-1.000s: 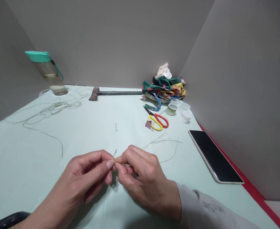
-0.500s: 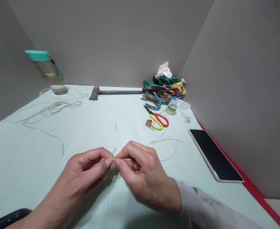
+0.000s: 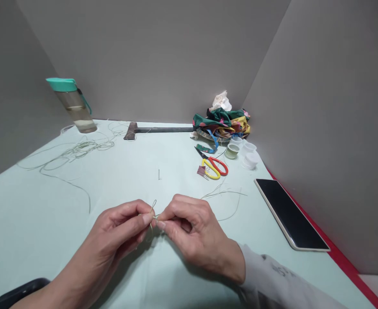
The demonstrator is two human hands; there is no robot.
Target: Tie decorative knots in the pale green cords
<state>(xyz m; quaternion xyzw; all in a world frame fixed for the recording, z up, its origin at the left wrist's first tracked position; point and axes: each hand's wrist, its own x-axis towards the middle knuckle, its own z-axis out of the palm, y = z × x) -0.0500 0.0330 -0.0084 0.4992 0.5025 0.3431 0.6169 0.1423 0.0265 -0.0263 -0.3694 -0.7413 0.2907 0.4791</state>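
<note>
Over pale green tabletop (image 3: pixel 37 227), centre front: left hand (image 3: pixel 118 229) and right hand (image 3: pixel 193 234) nearly closed, 2 thumb-and-finger pinches almost meeting on fine thread loop (image 3: pixel 153 205). Risk: slick thread slipping from pinch if grip eases; loop tangling if pulled unevenly.

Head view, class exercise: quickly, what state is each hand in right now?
Left hand: closed, pinching a pale thread.
Right hand: closed, pinching the same thread.
</note>
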